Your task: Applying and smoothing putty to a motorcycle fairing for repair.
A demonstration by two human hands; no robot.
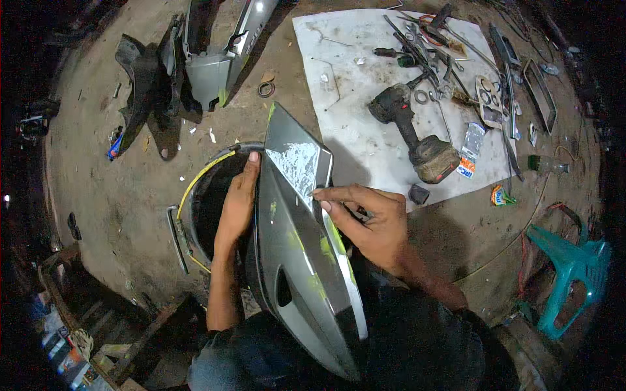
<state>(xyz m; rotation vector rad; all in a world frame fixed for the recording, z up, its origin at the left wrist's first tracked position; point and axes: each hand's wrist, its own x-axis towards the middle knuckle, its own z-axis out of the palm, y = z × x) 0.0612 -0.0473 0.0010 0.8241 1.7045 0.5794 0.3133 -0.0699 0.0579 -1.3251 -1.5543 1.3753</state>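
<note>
On gray panel (285,225), whitish patch (295,163) looks part-scraped; yellow-green residue (327,247) left lower down. Left hand (240,199) along panel's left edge, grip unclear; right hand (370,216) pinching pale bit (313,195) at patch.

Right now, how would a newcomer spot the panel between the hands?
Find the white sheet on the floor, then look down-left. Between the left hand and right hand is a long, pointed gray body panel. Unlike the gray panel lying farther up, it bears a streaky white patch.
</note>
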